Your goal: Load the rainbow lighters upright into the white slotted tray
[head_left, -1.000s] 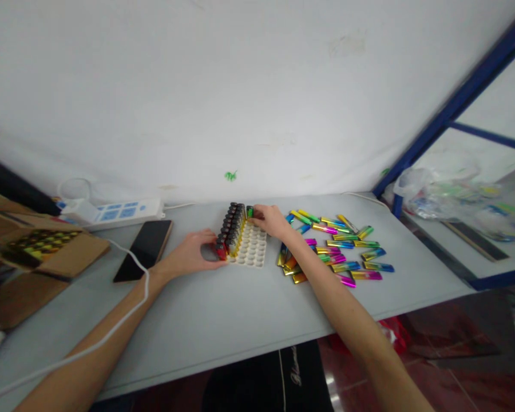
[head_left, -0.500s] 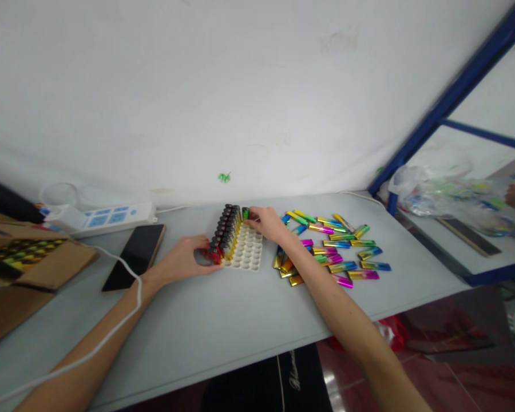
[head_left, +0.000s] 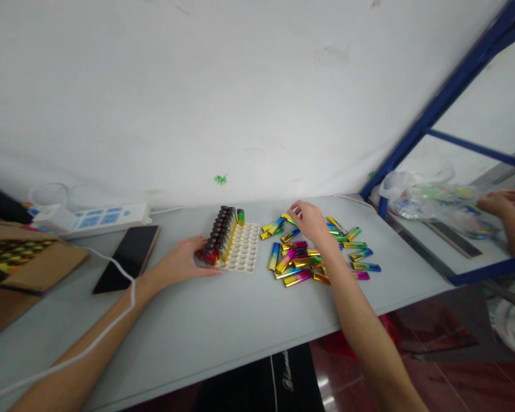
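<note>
A white tray [head_left: 245, 247] with rows of round holes stands on the table. Its left rows hold upright black-topped pieces [head_left: 218, 232], red towards the front left and yellow along the right side. One green piece [head_left: 241, 216] stands at the back of the following row. My left hand [head_left: 193, 257] curves round the tray's front left corner, its thumb along the front edge and its fingers by the red pieces. To the right, my right hand [head_left: 306, 218] is over a loose pile of shiny two-coloured sticks [head_left: 297, 278]. Its fingers are bent and apart, with the tips by a yellow-green stick [head_left: 288, 218].
On the left lie a black phone [head_left: 129, 257], a white power strip [head_left: 107, 220] and an open cardboard box [head_left: 64, 260] of pieces. A white cable [head_left: 131, 297] crosses my left forearm. Beyond the blue frame [head_left: 412, 146], another person's hands [head_left: 498, 203] are near plastic bags [head_left: 429, 197].
My right hand has let go of the green piece at the tray's back and moved right to the loose sticks. My left hand stays at the tray. The view has shifted slightly.
</note>
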Action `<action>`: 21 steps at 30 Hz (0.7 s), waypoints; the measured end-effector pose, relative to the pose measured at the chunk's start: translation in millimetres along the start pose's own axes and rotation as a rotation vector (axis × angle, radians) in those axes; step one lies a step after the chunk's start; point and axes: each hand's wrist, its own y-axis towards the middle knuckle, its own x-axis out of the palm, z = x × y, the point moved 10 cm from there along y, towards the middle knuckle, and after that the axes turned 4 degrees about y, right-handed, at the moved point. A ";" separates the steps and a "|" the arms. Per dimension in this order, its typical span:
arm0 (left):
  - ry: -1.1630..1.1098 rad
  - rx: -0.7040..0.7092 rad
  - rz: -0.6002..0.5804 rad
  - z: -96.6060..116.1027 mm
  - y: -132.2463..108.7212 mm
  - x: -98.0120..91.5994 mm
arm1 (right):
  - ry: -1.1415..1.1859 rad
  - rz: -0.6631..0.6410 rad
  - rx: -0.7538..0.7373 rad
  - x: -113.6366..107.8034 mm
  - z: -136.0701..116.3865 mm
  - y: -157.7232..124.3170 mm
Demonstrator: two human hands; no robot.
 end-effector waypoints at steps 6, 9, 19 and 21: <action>0.028 -0.005 -0.026 -0.6 3.2 3.6 | -0.101 -0.111 0.137 10.4 28.6 -13.0; 0.018 -0.010 -0.037 -3.1 4.1 5.6 | -0.161 -0.072 0.244 1.7 49.0 -13.0; 0.095 -0.081 -0.037 -9.3 3.5 7.2 | -0.024 0.069 0.199 -28.1 88.3 -19.7; 0.105 -0.093 -0.055 -8.1 3.1 7.4 | -0.004 0.161 0.259 -48.6 105.9 -25.6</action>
